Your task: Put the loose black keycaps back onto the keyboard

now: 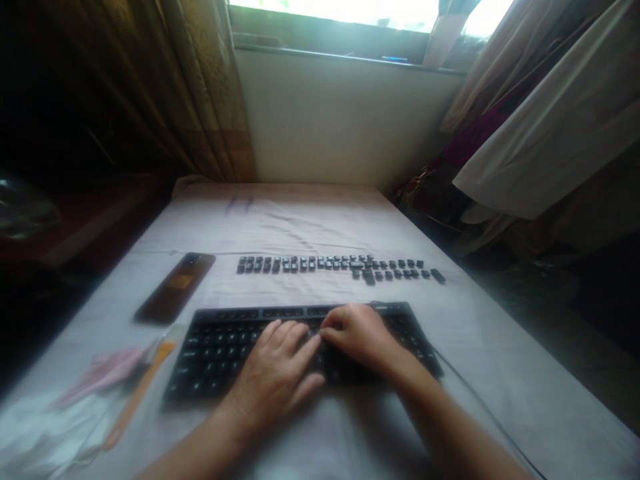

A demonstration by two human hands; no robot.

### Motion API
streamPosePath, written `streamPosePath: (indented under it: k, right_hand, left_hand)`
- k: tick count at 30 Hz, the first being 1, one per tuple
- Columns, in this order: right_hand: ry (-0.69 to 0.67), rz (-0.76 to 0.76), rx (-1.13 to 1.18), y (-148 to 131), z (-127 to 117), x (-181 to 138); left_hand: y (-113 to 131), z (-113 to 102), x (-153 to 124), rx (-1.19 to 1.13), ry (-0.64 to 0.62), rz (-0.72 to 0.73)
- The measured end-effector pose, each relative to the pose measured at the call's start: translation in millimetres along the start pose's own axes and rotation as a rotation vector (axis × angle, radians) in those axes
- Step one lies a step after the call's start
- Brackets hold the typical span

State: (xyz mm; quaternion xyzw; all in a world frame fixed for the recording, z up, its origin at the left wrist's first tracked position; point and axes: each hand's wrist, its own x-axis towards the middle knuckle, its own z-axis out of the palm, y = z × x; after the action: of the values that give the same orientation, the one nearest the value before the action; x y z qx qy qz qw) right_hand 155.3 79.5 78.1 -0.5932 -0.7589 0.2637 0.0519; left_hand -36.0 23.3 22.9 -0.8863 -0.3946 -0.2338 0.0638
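Pale cloth [320,207] spans the head view's lower frame, bearing loose keycaps [312,265] rowed at centre and, below, a keyboard [215,353] capped at left, so work looks partway, the left hand [273,363] resting there, fingers apart, the right hand [360,335] with fingertips together, on what I cannot tell.

On black keyboard [333,367], near: bearing pale key legends [231,337], blurring beyond reading; bearing small pale mark [381,307] at far right edge, likewise defying reading. On loose keycaps [303,262], farther: showing nothing legible.
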Motion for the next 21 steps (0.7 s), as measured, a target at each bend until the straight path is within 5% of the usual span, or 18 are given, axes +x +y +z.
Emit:
streamPosePath:
  k: [12,21]
  right_hand:
    - [0.082,0.041,0.303,33,-16,6]
    - [0.243,0.181,0.167,72,-63,26]
  left_hand:
    - [-2,6,-6,-0.002,-0.01,-0.006]
    - [-4,9,-8,0.099,0.064,0.034]
